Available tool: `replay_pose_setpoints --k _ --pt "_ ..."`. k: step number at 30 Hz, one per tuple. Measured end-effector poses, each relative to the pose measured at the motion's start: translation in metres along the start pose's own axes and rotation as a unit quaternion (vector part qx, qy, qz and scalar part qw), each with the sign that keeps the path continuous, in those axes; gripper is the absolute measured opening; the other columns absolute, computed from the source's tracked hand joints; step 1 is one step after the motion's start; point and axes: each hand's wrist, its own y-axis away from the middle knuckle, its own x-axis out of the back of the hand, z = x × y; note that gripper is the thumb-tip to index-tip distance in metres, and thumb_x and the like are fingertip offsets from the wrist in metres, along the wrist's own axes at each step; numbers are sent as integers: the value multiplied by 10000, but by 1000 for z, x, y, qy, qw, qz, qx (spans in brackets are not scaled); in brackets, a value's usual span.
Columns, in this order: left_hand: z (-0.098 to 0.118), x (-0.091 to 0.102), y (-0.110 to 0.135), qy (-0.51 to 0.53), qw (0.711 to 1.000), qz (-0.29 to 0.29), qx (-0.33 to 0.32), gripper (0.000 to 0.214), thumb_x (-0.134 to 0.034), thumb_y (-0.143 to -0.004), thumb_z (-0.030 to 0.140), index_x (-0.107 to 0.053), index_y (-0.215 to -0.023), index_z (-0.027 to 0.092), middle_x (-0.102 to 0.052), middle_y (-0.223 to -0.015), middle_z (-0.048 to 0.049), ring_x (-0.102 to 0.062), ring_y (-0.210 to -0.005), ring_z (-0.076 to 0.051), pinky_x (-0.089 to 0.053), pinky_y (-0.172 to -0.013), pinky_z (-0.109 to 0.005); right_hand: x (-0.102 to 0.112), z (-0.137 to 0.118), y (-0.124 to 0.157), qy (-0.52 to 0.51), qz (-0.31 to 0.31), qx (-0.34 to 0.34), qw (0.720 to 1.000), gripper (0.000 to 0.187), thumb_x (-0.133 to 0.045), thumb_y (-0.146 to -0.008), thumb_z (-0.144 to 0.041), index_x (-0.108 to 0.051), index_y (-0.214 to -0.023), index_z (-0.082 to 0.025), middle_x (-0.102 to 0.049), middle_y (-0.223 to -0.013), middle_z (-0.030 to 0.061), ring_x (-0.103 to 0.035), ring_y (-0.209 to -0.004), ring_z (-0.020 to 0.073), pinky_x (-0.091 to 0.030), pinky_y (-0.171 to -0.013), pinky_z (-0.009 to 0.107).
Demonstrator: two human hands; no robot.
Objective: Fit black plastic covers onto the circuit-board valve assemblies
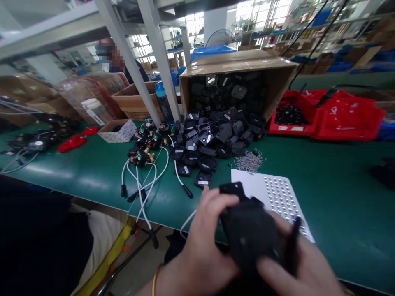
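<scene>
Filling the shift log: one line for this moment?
left hand: holds black housing | right hand: holds same | nearby: perforated white tray, screws

Beyond the black plastic casing (249, 238) gripped in our left hand (203, 250) and right hand (302, 271), the heap of black plastic housings (212, 139) and the white dimpled tray (277, 193) block the way; white cables with black plugs (145, 181) clutter the left. The green bench mat (345, 185) lies open to our right.

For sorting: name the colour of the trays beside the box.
Red trays, clearest in head view.
</scene>
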Motion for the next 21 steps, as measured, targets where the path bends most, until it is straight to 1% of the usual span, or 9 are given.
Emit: replay_pose_setpoints --k 3,6,9,12,14,15,17,19,21 --pt "-29 -10 -20 37 999 3 35 711 -746 -577 121 -410 -1191 247 -547 -1133 -59 -561 -1005 -251 -449 -924 -420 -12 12 -26 -117 15 -91 989 421 -573 -799 -435 -569 -1140 -188 -634 -1059 123 -584 -1009 300 -519 -801 393" --pt "-49 -18 -27 55 997 -5 54 697 -731 -598 118 -385 -1194 222 -533 -1140 -62 -557 -1000 -230 -442 -922 -389 -18 25 -35 -193 5 -127 973 445 -609 -796 -462 -559 -1110 -150 -613 -1093 139 -556 -1044 295 -486 -854 391" --pt "-55 -21 -23 46 998 2 46 702 -763 -607 154 -389 -1197 221 -508 -1185 -62 -525 -1061 -225 -411 -964 -378 -17 31 -35 -149 14 -123 981 459 -588 -809 -481 -560 -1115 -140 -623 -1043 134 -578 -977 293 -488 -811 402" --pt "-58 -23 -20 43 998 8 52 728 -801 -581 169 -404 -1188 222 -488 -1220 -63 -504 -1098 -227 -401 -979 -375 -11 29 -37 -90 44 -136 986 522 -558 -809 -517 -530 -1156 -127 -623 -1011 136 -619 -770 257 -508 -664 378" --pt "-61 -25 -20 54 997 4 58 741 -812 -573 175 -403 -1189 229 -482 -1234 -60 -503 -1106 -228 -402 -980 -373 -7 26 -40 -50 59 -141 987 544 -549 -805 -507 -498 -1197 -133 -611 -1034 130 -601 -615 210 -497 -558 352" --pt "-63 -26 -20 62 996 2 61 741 -811 -576 179 -401 -1191 232 -483 -1236 -59 -504 -1108 -228 -402 -981 -372 -4 25 -42 -28 60 -133 989 544 -562 -798 -474 -479 -1225 -147 -597 -1072 126 -598 -611 204 -492 -533 342" --pt "-68 -27 -20 84 994 -4 63 738 -807 -583 186 -397 -1195 229 -486 -1236 -64 -505 -1114 -231 -399 -985 -370 1 24 -44 18 38 -88 995 597 -616 -762 -372 -424 -1300 -199 -534 -1204 109 -612 -806 246 -510 -586 339" --pt "-72 -27 -19 104 993 -8 62 742 -803 -582 182 -391 -1199 220 -496 -1223 -71 -510 -1110 -235 -394 -990 -368 5 26 -46 56 -13 -17 998 716 -677 -707 -266 -368 -1353 -255 -452 -1313 76 -505 -1096 284 -510 -772 370" --pt "-76 -26 -18 116 991 -9 60 755 -796 -575 162 -383 -1204 215 -499 -1217 -75 -515 -1103 -236 -392 -990 -367 7 28 -47 86 -60 38 994 804 -721 -664 -193 -343 -1368 -282 -415 -1349 57 -410 -1206 282 -435 -939 413"
